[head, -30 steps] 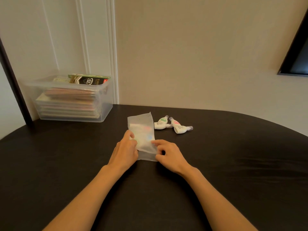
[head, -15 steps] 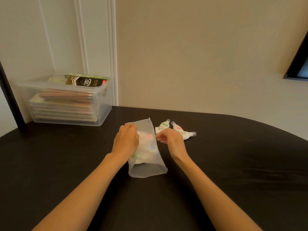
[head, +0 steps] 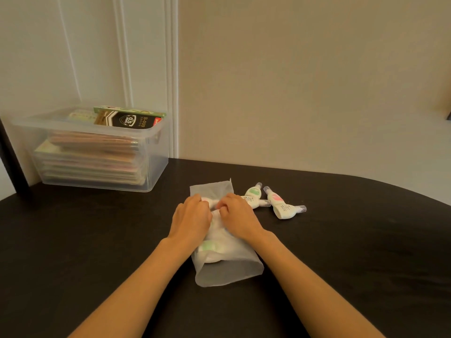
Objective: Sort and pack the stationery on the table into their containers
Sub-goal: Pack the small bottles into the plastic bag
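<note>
Now together, left hand (head: 192,215) and right hand (head: 240,217), pinch-tight on pouch (head: 229,272); box (head: 131,120): "0.5mm B-009".

1. A pouch (head: 227,269) is laid mid-table (head: 341,252).
2. Its far half is gripped by the left hand (head: 192,220) and, just to its right, the right hand (head: 240,218).
3. One correction tape (head: 253,197) is placed just right of the pouch's far end, with a second correction tape (head: 283,206) beside it, further right.
4. A bin (head: 156,167) is set at the table's far left, with a box (head: 129,118) on top of the stack inside.
</note>
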`<state>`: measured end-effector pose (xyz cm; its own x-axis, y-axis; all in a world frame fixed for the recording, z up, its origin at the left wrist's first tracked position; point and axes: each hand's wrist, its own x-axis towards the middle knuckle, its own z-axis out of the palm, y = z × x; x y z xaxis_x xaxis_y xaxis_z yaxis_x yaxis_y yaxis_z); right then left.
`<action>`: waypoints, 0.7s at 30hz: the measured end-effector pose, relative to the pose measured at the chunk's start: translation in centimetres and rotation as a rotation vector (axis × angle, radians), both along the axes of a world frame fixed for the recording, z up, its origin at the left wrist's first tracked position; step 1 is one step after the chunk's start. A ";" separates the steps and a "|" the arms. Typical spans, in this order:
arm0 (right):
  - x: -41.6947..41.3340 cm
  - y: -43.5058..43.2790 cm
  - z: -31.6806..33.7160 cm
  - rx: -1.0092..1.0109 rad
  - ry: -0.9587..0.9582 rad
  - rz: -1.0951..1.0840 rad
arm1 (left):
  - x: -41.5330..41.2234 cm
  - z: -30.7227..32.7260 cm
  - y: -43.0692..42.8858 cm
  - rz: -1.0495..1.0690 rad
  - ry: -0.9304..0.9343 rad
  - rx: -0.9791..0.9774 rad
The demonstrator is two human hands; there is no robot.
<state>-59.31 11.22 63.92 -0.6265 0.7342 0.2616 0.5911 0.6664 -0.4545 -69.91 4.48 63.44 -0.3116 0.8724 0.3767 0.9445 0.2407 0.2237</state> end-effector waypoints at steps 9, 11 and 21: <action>-0.1 0.6 -0.5 0.013 -0.122 0.008 | -0.5 0.0 0.5 -0.031 -0.117 -0.014; -0.2 0.6 -0.5 0.014 -0.114 -0.008 | -0.7 -0.2 0.5 -0.025 -0.108 0.025; -0.6 0.7 -0.1 -0.091 -0.083 0.084 | -1.3 -0.2 1.0 -0.029 -0.105 -0.198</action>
<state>-59.95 11.90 63.78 -0.7034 0.6967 0.1407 0.5734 0.6732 -0.4669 -71.21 5.46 63.19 -0.3138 0.9352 0.1644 0.9256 0.2627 0.2723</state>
